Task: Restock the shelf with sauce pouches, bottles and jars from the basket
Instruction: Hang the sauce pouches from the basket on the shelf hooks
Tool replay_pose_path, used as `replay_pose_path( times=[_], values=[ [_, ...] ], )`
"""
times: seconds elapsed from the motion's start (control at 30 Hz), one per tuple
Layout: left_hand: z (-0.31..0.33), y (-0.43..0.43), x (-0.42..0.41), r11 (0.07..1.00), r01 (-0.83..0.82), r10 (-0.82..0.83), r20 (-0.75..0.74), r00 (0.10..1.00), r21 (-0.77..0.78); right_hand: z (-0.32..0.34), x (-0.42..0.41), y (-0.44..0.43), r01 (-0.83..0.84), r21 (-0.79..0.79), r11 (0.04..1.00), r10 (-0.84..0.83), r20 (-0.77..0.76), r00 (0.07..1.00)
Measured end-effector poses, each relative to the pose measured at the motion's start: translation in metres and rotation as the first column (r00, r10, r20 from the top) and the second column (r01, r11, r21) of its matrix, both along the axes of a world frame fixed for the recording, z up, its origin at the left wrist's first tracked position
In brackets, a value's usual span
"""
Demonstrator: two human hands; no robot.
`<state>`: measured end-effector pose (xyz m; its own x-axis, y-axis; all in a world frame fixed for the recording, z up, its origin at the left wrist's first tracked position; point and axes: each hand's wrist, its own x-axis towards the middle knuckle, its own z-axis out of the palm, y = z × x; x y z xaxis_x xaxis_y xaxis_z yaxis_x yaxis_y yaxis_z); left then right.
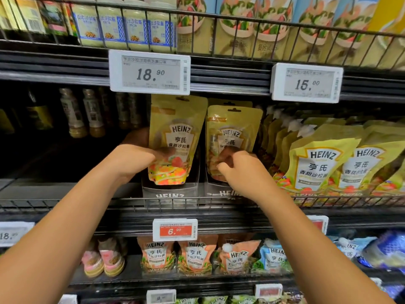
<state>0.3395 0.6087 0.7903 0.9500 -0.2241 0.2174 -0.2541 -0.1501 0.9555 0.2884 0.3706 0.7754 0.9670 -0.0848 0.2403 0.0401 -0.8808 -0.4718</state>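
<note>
Left hand (135, 160): narrow grip on the left pouch (177, 132), thumb across the lower front, fingers wrapped behind its 9 o'clock edge. I read that low side hold as steering: it keeps the label clear and lets the base drop into the tray (171, 193).

Right hand (238, 170): fingers curled onto the lower front of the right pouch (232, 128), thumb at its 7 o'clock corner. Looks like a pinch, but the back side is hidden. My guess is it's squaring that pouch up, or holding it off its neighbour.

Both pouches are on the middle shelf, side by side with a thin gap between them. The left pouch sits straight below the 18.90 tag (149, 72). Its base is at the tray lip; I can't tell if it's seated. Another pouch top shows behind the right one, so that row already has stock.

Orientation: long axis near vertical on both, hang-hole end at 12, base at 6, labels facing me. The left one has a slight lean.

Outward: dark bottles (74, 115) at 9 o'clock with an open slot before them, and spouted pouches (317, 163) packed at 3 o'clock. The wire rail (65, 204) runs along the shelf front at 6. Basket isn't in view.
</note>
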Motion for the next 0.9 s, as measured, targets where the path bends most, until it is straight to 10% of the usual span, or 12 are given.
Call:
replay_pose_path(
  times=[0.17,0.9],
  values=[
    [0.006,-0.005,0.015,0.984,0.055,-0.058,0.012,0.998,0.171,0.010,0.012,-0.002,-0.082,-0.268,0.960,0.010,-0.258,0.966],
    [-0.008,-0.003,0.052,0.923,-0.225,0.190,0.141,0.972,0.312,0.016,0.017,0.009,-0.231,-0.295,0.927,0.079,-0.449,0.890]
  ],
)
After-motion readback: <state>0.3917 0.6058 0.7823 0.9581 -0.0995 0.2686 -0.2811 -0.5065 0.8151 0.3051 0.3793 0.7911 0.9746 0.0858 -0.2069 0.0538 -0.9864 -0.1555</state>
